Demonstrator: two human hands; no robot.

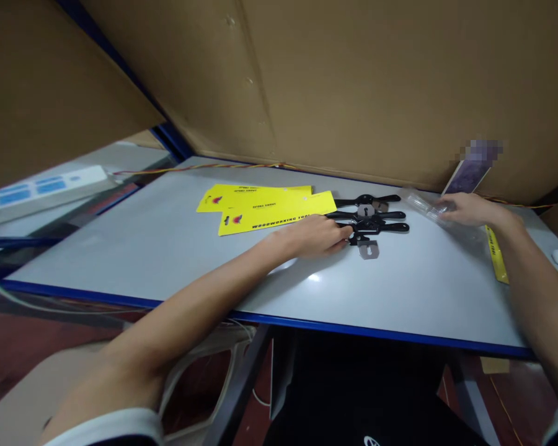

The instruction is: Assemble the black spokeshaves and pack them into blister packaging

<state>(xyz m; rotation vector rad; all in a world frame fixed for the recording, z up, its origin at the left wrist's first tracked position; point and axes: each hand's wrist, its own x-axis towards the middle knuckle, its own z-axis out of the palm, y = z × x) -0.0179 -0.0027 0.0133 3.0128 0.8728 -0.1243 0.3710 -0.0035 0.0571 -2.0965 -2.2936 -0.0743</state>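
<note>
Several black spokeshaves [393, 227] lie side by side in the middle of the table, their handles pointing left and right. A loose grey blade [368, 249] lies by the nearest one. My left hand [318, 235] is closed around the left handle of the nearest spokeshave; its fingers partly hide that handle. Over on the right, my right hand [469, 209] grips clear plastic packaging [421, 204], which looks smeared. Yellow printed cards [279, 214] marked "SPOKE SHAVE" are fanned out beside my left hand, partly under the tools' left ends.
Another yellow card [496, 254] lies beneath my right forearm. A purple-printed item [469, 173] leans against the cardboard wall [353, 93] behind. Twisted wires [242, 165] run along the table's back edge. A white power strip [46, 189] sits on the left, and a white chair [65, 384] stands below.
</note>
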